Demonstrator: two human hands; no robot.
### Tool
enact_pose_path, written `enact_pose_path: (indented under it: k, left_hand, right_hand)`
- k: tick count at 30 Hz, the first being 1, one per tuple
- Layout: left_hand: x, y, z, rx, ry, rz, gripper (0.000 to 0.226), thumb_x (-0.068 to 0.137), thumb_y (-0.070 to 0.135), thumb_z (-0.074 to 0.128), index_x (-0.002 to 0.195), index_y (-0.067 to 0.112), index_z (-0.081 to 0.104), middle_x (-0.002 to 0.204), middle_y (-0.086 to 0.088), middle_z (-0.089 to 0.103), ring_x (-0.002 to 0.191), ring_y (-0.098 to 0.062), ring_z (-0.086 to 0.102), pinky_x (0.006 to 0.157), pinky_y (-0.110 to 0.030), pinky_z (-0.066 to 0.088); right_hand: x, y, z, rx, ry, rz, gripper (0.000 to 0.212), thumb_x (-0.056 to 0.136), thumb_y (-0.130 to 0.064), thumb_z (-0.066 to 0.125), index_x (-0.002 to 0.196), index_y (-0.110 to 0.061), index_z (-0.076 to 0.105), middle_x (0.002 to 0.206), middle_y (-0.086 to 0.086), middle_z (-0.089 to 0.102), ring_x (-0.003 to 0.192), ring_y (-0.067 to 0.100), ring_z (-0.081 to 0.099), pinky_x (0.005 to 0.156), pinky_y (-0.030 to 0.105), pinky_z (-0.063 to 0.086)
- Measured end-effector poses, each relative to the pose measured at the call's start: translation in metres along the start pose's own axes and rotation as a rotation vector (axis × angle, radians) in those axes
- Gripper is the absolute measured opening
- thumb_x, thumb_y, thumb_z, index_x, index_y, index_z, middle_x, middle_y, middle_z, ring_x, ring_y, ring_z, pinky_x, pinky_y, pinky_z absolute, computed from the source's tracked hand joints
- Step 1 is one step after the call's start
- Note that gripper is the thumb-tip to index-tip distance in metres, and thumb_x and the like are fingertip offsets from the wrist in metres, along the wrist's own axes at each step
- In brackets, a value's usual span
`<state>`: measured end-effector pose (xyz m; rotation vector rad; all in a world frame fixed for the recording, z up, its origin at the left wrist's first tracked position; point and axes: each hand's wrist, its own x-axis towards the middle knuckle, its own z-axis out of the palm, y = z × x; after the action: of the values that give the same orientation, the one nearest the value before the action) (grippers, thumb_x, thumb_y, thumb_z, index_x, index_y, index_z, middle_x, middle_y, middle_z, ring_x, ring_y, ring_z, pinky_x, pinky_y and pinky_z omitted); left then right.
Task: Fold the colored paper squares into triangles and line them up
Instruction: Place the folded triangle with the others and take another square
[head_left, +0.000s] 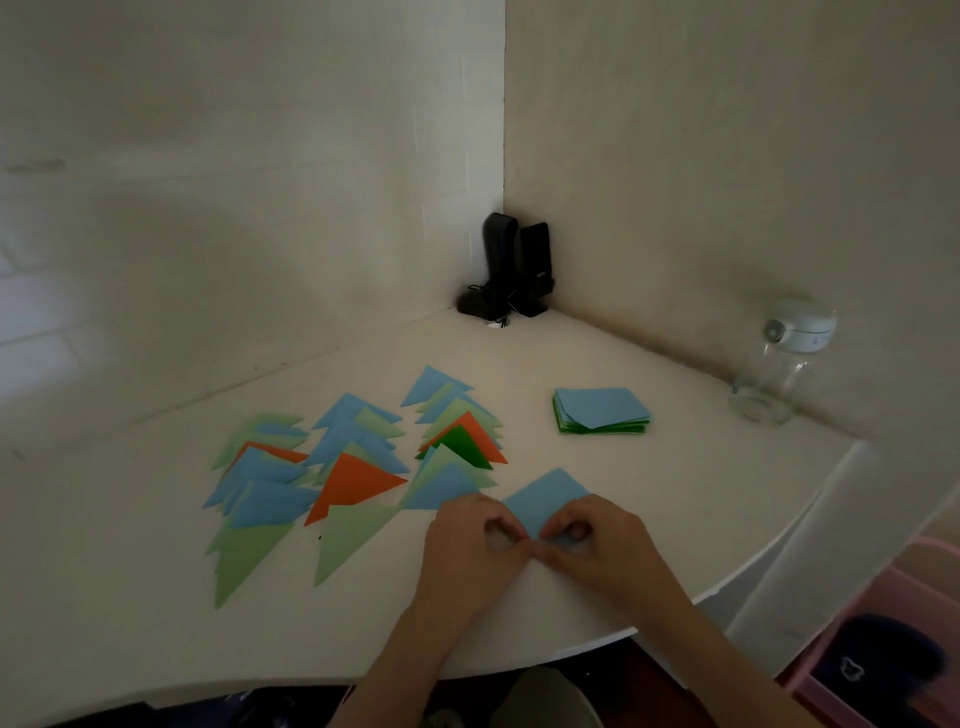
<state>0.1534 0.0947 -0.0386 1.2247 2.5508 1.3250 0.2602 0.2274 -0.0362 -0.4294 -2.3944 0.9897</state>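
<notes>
Left hand (470, 540) and right hand (597, 545) both pinch the blue paper square (545, 499); their fingertips meet at its near corner. The unfolded stack (600, 410) lies beyond this square; folded triangles (353, 462) lie left of it.

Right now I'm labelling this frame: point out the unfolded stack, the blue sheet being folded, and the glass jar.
unfolded stack (602, 408), head view, top blue sheet.
blue sheet (550, 496), head view, upper half.
glass jar (774, 379), head view, clear body.

Left hand (470, 540) and right hand (597, 540) side by side, fingertips meeting, fingers curled in pinch, forearms angled inward.
</notes>
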Motion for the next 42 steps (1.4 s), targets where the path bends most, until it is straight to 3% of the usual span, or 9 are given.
enact_pose_path:
  k: [4,11,18,22,25,27,31,38,42]
  left_hand:
    - [0.003,0.002,-0.002,-0.030,-0.033,-0.035,0.020,0.061,0.021,0.082,0.067,0.030,0.065,0.070,0.017,0.060,0.074,0.004,0.053,0.067,-0.007,0.036]
    - [0.002,0.003,-0.011,-0.095,-0.072,-0.064,0.029,0.068,0.009,0.078,0.069,0.034,0.062,0.073,0.018,0.061,0.078,0.008,0.052,0.068,-0.005,0.037]
    - [-0.004,0.002,-0.022,-0.130,-0.135,-0.022,0.023,0.078,-0.003,0.064,0.088,0.016,0.072,0.085,0.018,0.060,0.078,0.013,0.054,0.069,-0.002,0.036]
    - [-0.013,-0.008,-0.022,-0.084,-0.166,0.081,0.040,0.072,0.011,0.059,0.102,0.036,0.063,0.105,0.019,0.058,0.100,0.002,0.049,0.082,-0.004,0.032]
    - [-0.020,-0.010,-0.018,-0.083,-0.095,0.156,0.044,0.068,0.012,0.060,0.108,0.031,0.062,0.108,0.018,0.055,0.102,0.000,0.047,0.085,-0.006,0.031]
    - [-0.021,-0.009,-0.014,-0.045,-0.024,0.200,0.044,0.069,0.009,0.061,0.108,0.029,0.062,0.108,0.015,0.054,0.104,-0.003,0.044,0.089,-0.008,0.030]
    - [-0.018,-0.010,-0.008,0.166,0.116,0.329,0.022,0.080,0.026,0.062,0.102,0.029,0.067,0.110,0.007,0.055,0.104,-0.011,0.042,0.090,-0.019,0.032]
    - [-0.014,-0.001,-0.005,0.249,0.099,0.414,0.021,0.087,0.035,0.053,0.082,0.024,0.069,0.092,0.012,0.060,0.092,-0.008,0.048,0.080,-0.026,0.040]
    - [-0.016,-0.001,-0.003,0.311,0.104,0.374,0.021,0.085,0.037,0.050,0.077,0.025,0.065,0.081,0.014,0.058,0.082,-0.009,0.048,0.073,-0.026,0.036]
  right_hand:
    - [0.011,-0.003,-0.005,-0.004,-0.156,0.074,0.033,0.067,-0.017,0.083,0.070,-0.035,0.056,0.072,-0.016,0.056,0.073,-0.015,0.052,0.062,0.005,0.038]
    - [0.016,0.000,-0.016,-0.070,-0.301,0.101,0.029,0.069,-0.020,0.080,0.077,-0.038,0.060,0.079,-0.017,0.060,0.070,-0.015,0.051,0.064,0.004,0.039]
    - [0.006,-0.006,-0.011,-0.166,-0.200,0.092,0.014,0.079,-0.031,0.072,0.088,-0.021,0.072,0.081,-0.013,0.054,0.071,-0.001,0.049,0.069,0.006,0.036]
    - [0.003,-0.009,-0.002,-0.246,-0.194,0.075,0.038,0.073,-0.051,0.050,0.087,-0.022,0.070,0.081,-0.014,0.047,0.078,0.005,0.047,0.076,0.023,0.041]
    - [0.002,-0.008,-0.006,-0.259,-0.227,0.029,0.040,0.076,-0.049,0.042,0.086,-0.019,0.066,0.086,-0.010,0.048,0.082,0.007,0.045,0.076,0.023,0.038]
    - [0.000,-0.008,-0.014,-0.196,-0.223,-0.008,0.040,0.079,-0.046,0.042,0.085,-0.012,0.064,0.084,-0.008,0.049,0.077,0.004,0.046,0.071,0.011,0.034]
    - [-0.002,-0.005,-0.029,-0.153,-0.223,-0.082,0.027,0.082,-0.033,0.051,0.085,-0.010,0.064,0.088,-0.002,0.056,0.080,0.006,0.053,0.072,0.007,0.035]
    - [0.003,0.007,-0.031,-0.182,-0.217,-0.141,0.026,0.077,-0.046,0.056,0.080,-0.022,0.066,0.089,-0.014,0.056,0.084,0.005,0.056,0.076,0.029,0.047]
    - [-0.002,0.011,-0.033,-0.130,-0.155,-0.169,0.015,0.077,-0.045,0.060,0.079,-0.030,0.065,0.086,-0.019,0.060,0.081,-0.005,0.057,0.072,0.022,0.048]
